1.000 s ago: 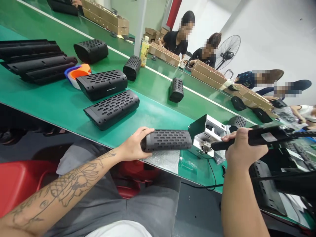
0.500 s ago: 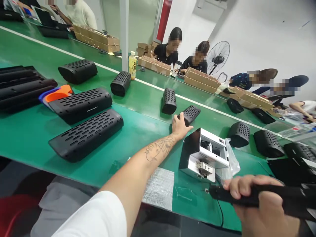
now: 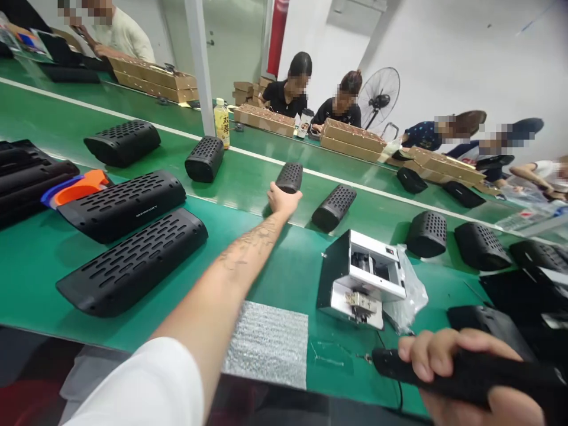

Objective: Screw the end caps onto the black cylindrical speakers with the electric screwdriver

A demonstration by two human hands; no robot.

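Observation:
My left hand (image 3: 283,202) reaches far out over the green belt (image 3: 248,236) and closes around the near end of a small black perforated speaker shell (image 3: 290,177). A second small shell (image 3: 333,207) lies just right of it, untouched. My right hand (image 3: 461,378) is at the lower right, wrapped around a black electric screwdriver (image 3: 465,371) held level above the table edge. Near that tool's tip sits a white and black metal screw feeder box (image 3: 361,278).
Two long black perforated shells (image 3: 133,260) (image 3: 122,205) lie at left beside orange and blue pieces (image 3: 77,188) and stacked black parts (image 3: 26,177). More shells (image 3: 426,233) dot the belt. A foam pad (image 3: 266,343) lies at the near edge. Several people sit behind with cardboard trays (image 3: 352,137); a fan (image 3: 378,94).
My left hand carried a shell from the near edge out onto the belt, released it there, then shifted left and grasped another shell. The right hand sank lower with the screwdriver.

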